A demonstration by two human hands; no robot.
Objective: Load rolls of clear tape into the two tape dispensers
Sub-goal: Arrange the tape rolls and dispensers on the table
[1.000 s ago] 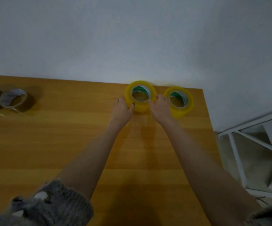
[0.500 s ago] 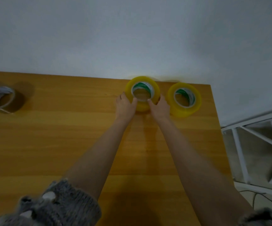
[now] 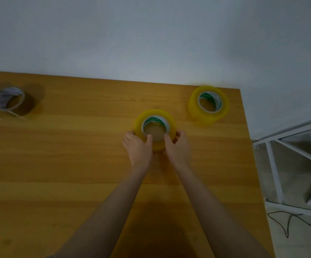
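A yellowish roll of clear tape [image 3: 151, 116] with a white and green core sits on the wooden table [image 3: 76, 155], right of centre. My left hand [image 3: 138, 148] grips its left side, thumb hooked over the inner rim. My right hand [image 3: 178, 148] grips its right side the same way. A second identical roll [image 3: 207, 105] lies flat near the table's far right corner, apart from both hands. No tape dispenser is in view.
Two nearly used-up tape rolls [image 3: 9, 101] with loose ends lie at the far left of the table. A white wall stands behind the table. Right of the table's edge is a white metal frame [image 3: 274, 170] with cables on the floor.
Both hands have drawn the held roll away from the wall and toward me, opening a gap between it and the second roll. The view shifted too.
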